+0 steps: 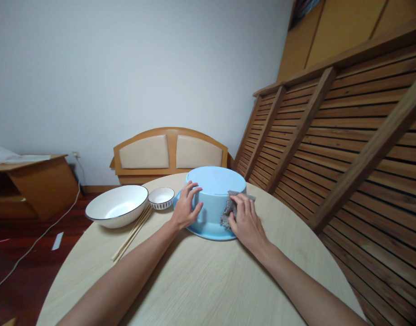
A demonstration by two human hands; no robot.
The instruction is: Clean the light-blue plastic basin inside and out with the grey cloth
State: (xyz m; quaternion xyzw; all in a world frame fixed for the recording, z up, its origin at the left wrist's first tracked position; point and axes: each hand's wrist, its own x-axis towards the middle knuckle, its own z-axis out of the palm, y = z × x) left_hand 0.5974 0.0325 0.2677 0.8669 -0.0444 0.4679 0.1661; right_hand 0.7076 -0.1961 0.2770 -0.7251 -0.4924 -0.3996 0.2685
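A light blue basin (211, 213) stands upside down on the round table, its flat bottom facing up and its wide rim against the tabletop. A blue part juts out at its left side, mostly covered by my hand. My left hand (186, 206) rests against the basin's left side with the fingers spread. On the right side, my right hand (246, 219) grips a grey cloth (227, 213) and presses it to the basin's wall. Part of the cloth is hidden under the fingers.
Left of the basin are a small striped bowl (161, 199), a large white bowl (117, 206) with a dark rim, and several wooden chopsticks (133, 233) on the round table (208, 280). Wooden slats (330, 149) lean at the right. A cable (41, 235) crosses the floor.
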